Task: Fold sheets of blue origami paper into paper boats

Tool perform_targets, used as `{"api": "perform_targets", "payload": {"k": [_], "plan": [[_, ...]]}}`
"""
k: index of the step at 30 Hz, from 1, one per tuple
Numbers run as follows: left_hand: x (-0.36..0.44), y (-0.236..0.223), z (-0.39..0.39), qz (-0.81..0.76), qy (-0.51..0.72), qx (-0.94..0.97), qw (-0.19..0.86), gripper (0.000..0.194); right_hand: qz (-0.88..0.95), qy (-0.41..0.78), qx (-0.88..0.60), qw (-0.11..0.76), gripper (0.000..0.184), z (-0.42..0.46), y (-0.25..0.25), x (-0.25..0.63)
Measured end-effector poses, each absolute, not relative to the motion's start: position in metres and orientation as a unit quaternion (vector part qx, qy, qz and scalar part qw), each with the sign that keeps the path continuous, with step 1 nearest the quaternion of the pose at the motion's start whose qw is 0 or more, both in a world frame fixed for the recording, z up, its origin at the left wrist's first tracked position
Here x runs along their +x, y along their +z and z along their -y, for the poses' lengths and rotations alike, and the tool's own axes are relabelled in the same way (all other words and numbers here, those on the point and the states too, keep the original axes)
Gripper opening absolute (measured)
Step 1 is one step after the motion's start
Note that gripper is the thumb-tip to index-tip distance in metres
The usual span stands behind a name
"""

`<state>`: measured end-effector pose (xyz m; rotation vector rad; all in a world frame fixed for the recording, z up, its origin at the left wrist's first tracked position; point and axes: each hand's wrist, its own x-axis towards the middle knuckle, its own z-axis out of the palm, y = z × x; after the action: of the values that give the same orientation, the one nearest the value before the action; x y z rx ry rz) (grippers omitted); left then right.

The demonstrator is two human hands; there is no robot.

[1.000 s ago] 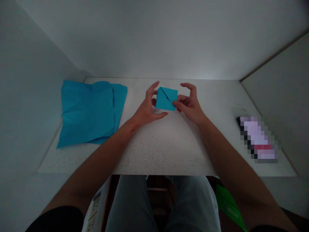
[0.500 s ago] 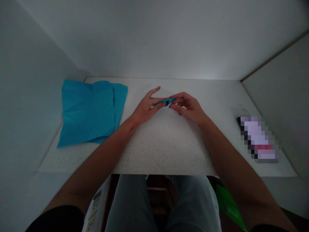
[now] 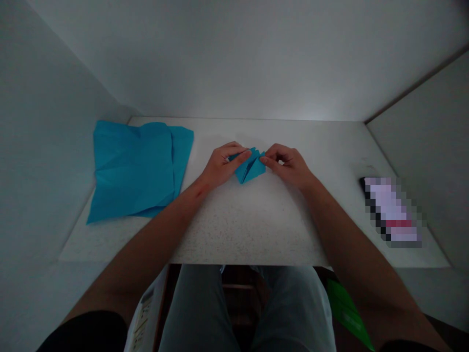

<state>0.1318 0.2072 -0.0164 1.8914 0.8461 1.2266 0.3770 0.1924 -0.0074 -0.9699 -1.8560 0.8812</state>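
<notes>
A small piece of folded blue paper (image 3: 245,172) is held between my two hands over the middle of the table. Its creased flaps come to a point toward me, with a dark gap between them. My left hand (image 3: 227,160) pinches its left side, thumb on top. At its right edge my right hand (image 3: 286,162) grips the paper between thumb and fingertips. To the left of my left hand, larger creased sheets of blue paper (image 3: 134,168) lie overlapping on the table.
The white speckled table (image 3: 249,234) meets walls at the back and both sides. A phone (image 3: 394,210) with a blurred-out screen lies at the right. Below the front edge are my legs (image 3: 201,308) and a green object (image 3: 348,313).
The folded paper has turned from edge-on to showing its flat, pointed face. My left fingers, spread before, have closed in over it. My right hand has shifted only slightly.
</notes>
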Motion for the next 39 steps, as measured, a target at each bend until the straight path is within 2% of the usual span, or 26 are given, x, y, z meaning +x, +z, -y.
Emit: {"api": "perform_targets", "payload": {"k": [8, 12, 15, 19, 23, 27, 32, 39], "plan": [[0.124, -0.035, -0.234, -0.407, 0.608, 0.560, 0.389, 0.059, 0.602, 0.336, -0.404, 0.601, 0.047, -0.218, -0.017, 0.393], [0.123, -0.043, -0.241, -0.402, 0.642, 0.520, 0.395, 0.061, 0.572, 0.340, -0.405, 0.627, 0.046, -0.225, -0.022, 0.398], [0.126, -0.041, -0.236, -0.376, 0.623, 0.527, 0.440, 0.061, 0.569, 0.351, -0.395, 0.630, 0.046, -0.224, -0.024, 0.396], [0.129, -0.032, -0.226, -0.366, 0.553, 0.566, 0.490, 0.066, 0.577, 0.361, -0.388, 0.621, 0.046, -0.222, -0.026, 0.393], [0.129, -0.026, -0.219, -0.386, 0.538, 0.576, 0.479, 0.048, 0.578, 0.370, -0.389, 0.615, 0.049, -0.219, -0.023, 0.389], [0.132, -0.021, -0.214, -0.386, 0.537, 0.574, 0.482, 0.047, 0.623, 0.390, -0.398, 0.549, 0.056, -0.208, -0.016, 0.382], [0.133, -0.021, -0.214, -0.399, 0.527, 0.581, 0.474, 0.053, 0.689, 0.384, -0.442, 0.427, 0.063, -0.196, -0.013, 0.379], [0.127, -0.033, -0.229, -0.410, 0.563, 0.556, 0.454, 0.067, 0.677, 0.398, -0.462, 0.412, 0.071, -0.196, -0.012, 0.384]]}}
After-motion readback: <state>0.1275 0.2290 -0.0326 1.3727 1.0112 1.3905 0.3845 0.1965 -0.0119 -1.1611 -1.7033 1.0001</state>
